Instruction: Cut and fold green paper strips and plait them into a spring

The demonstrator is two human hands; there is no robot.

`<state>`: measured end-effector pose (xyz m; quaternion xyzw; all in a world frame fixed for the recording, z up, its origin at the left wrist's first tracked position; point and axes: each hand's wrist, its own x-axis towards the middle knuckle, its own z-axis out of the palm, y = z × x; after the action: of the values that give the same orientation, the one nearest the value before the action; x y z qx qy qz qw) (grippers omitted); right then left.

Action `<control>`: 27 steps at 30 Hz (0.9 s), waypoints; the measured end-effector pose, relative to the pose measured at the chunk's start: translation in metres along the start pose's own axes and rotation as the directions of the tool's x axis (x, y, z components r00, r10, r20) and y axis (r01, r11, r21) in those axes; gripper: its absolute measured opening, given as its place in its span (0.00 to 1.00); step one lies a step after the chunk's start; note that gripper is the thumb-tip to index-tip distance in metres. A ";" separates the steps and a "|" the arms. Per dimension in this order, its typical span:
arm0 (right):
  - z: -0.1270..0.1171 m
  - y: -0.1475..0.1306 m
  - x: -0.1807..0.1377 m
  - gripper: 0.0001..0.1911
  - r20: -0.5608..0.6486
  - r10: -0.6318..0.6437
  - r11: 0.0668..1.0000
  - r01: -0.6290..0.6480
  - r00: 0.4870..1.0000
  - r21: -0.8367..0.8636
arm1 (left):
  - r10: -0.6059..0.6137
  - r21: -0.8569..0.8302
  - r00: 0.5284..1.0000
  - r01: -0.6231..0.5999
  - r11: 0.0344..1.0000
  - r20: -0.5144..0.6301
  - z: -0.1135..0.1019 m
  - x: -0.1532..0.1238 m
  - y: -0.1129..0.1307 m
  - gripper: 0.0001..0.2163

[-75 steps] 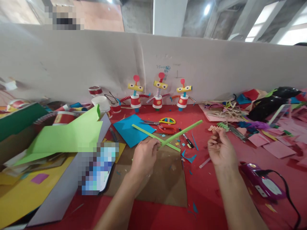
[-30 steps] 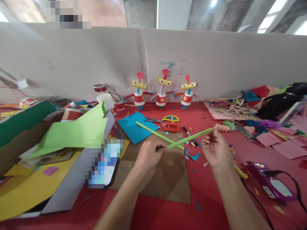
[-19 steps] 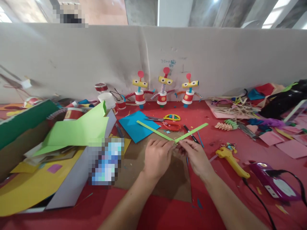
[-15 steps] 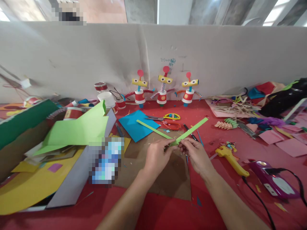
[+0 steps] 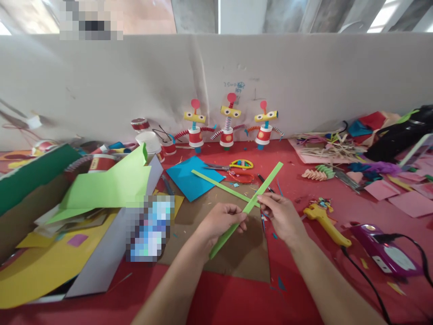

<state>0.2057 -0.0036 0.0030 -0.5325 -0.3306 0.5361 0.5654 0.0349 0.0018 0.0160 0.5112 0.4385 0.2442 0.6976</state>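
My left hand (image 5: 225, 221) pinches a light green paper strip (image 5: 270, 178) that slants from lower left to upper right. Farther up the same strip, the fingertips of my right hand (image 5: 279, 208) are closed on its edge. A second green paper strip (image 5: 219, 184) crosses beneath it and reaches over a blue paper square (image 5: 193, 178). Both hands are above a brown cardboard sheet (image 5: 237, 266). Beyond them lie yellow-handled scissors (image 5: 241, 164) and red-handled scissors (image 5: 241, 176).
Three paper-cup robot figures (image 5: 226, 135) stand against the white partition (image 5: 135, 76). A yellow glue gun (image 5: 326, 225) and a purple power box (image 5: 385, 248) with cords lie to the right. On the left is a box (image 5: 101, 253) of coloured paper; a phone-like blurred object (image 5: 152, 228) lies beside it.
The held strip now extends down past my left hand toward the lower left. My left hand has lowered slightly, and my right hand has shifted a little to the right.
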 end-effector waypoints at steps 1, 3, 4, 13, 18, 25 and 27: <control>-0.004 -0.002 0.003 0.08 -0.040 -0.006 0.999 0.008 0.999 0.050 | -0.008 0.020 1.000 0.008 1.000 0.022 -0.001 0.000 0.000 0.10; -0.011 -0.008 0.009 0.07 -0.110 -0.038 0.989 0.053 0.993 0.137 | -0.018 0.058 0.998 0.015 0.998 0.055 -0.001 -0.001 0.000 0.09; -0.015 -0.011 0.011 0.07 -0.142 -0.053 0.982 0.078 0.988 0.174 | -0.025 0.076 0.997 0.019 0.997 0.069 -0.001 -0.001 0.000 0.08; -0.034 -0.028 0.022 0.09 -0.359 -0.098 0.910 0.229 0.928 0.345 | -0.076 0.083 0.980 0.062 0.995 0.185 -0.004 -0.009 0.010 0.09; -0.040 -0.033 0.026 0.09 -0.481 -0.097 0.855 0.320 0.871 0.408 | -0.006 -0.098 0.996 0.015 0.995 0.089 -0.007 -0.008 0.010 0.08; 0.003 -0.008 -0.006 0.17 0.300 0.086 0.966 -0.006 0.950 -0.257 | 0.137 -0.494 0.947 -0.270 0.827 -0.289 0.000 0.001 0.007 0.09; 0.013 0.000 -0.015 0.14 0.438 0.038 0.921 0.139 0.898 -0.365 | 0.146 -0.513 0.950 -0.274 0.814 -0.276 0.004 0.003 0.005 0.09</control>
<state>0.1902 -0.0143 0.0088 -0.4906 -0.5621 0.5506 0.3744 0.0403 0.0038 0.0199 0.3062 0.3670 0.4907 0.7286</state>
